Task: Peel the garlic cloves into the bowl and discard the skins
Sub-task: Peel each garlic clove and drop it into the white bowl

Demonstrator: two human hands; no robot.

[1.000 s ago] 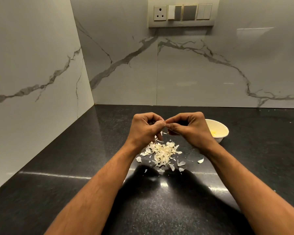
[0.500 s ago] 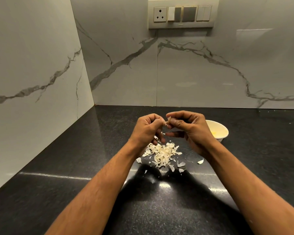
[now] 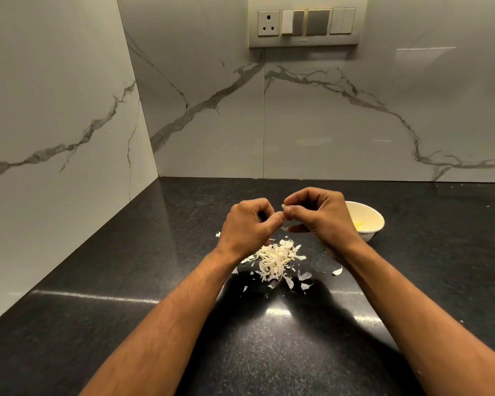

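both hands' fingers pinched shut on one clove (image 3: pixel 284 206), left hand (image 3: pixel 247 224), right hand (image 3: pixel 317 217); slip risk: clove could drop into skins (image 3: pixel 272 260), missing bowl (image 3: pixel 366 221).

Warm, dim indoor light falls from above and behind the camera. The polished black bench (image 3: pixel 126 281) throws back a pale streak of glare and a bright spot near the forearms, whose dark shadows pool beneath them. The marble wall (image 3: pixel 355 124) shows soft reflections. Wide-angle bending curves the wall lines at the edges; focus is fairly sharp throughout.
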